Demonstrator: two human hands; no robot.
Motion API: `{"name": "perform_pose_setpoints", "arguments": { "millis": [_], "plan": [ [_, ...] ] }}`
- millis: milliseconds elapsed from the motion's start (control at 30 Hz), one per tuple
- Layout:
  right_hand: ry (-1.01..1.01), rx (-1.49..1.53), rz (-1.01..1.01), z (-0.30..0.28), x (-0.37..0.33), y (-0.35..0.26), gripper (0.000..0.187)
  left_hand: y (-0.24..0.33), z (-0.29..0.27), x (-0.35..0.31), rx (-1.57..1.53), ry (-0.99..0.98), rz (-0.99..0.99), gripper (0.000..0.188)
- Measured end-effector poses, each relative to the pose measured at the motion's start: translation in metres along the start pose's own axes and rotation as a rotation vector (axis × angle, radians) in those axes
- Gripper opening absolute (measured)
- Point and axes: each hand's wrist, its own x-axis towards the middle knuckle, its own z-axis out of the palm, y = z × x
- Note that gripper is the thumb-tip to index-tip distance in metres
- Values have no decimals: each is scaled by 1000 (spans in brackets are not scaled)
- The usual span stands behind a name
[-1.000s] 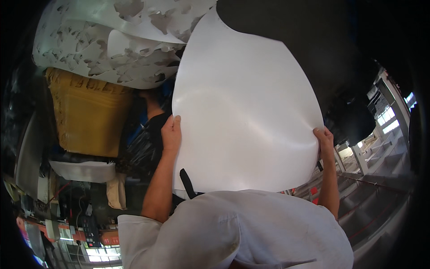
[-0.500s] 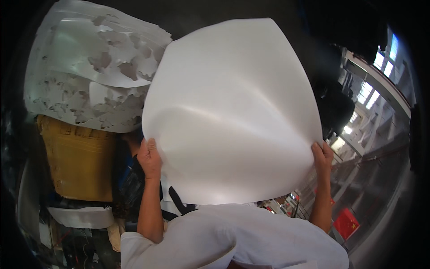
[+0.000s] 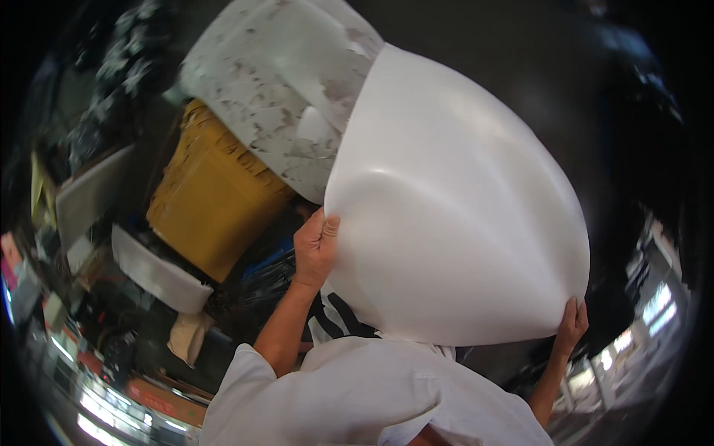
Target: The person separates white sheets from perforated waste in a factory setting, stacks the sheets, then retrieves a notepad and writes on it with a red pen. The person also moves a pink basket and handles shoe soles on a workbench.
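Note:
A large, smooth white sheet (image 3: 454,201), bent into a curve, spans the space in front of my chest. My left hand (image 3: 316,241) grips its left edge, thumb on the near face and fingers behind. At the lower right edge my right hand (image 3: 573,320) pinches the sheet in the same way. Beyond the sheet's left side lies a stack of white sheets with ragged, torn-out holes (image 3: 290,97); the held sheet overlaps part of it. Whether the two touch cannot be told.
A yellow bin (image 3: 216,193) stands below the stack at left. Near it are a curved white strip (image 3: 160,271), a beige cloth-like piece (image 3: 190,338) and a pale flat panel (image 3: 93,193). Dark floor (image 3: 535,67) shows beyond the sheet.
The view has turned, so the stack and yellow bin now appear tilted and farther right. The held sheet has shifted right in the picture and leans; both hands keep their hold.

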Motion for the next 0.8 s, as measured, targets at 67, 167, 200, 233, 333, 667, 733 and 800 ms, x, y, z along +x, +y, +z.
{"name": "perform_pose_setpoints", "arguments": {
  "millis": [67,167,200,233,333,667,733,800],
  "plan": [
    [-49,-41,17,8,18,-17,28,8,-25,-9,-95,70,-17,33],
    [-77,9,-173,28,40,-77,32,23,-77,-28,-191,163,-119,29],
    [-58,68,-154,39,45,-106,34,29,-96,-37,-256,198,-100,29],
    [-165,177,-235,49,47,-142,38,33,-121,-44,-195,262,-65,29],
    [-292,286,-470,77,25,-268,48,36,-217,-74,-278,340,-134,29],
    [-559,-380,-1661,241,-221,-585,48,-17,-497,-308,-395,477,11,56],
    [-1037,48,-1353,287,-240,-628,37,-31,-536,-350,-221,474,159,45],
    [-1514,570,-680,340,-258,-679,28,-36,-567,-399,-1386,-169,341,27]
  ]
}}
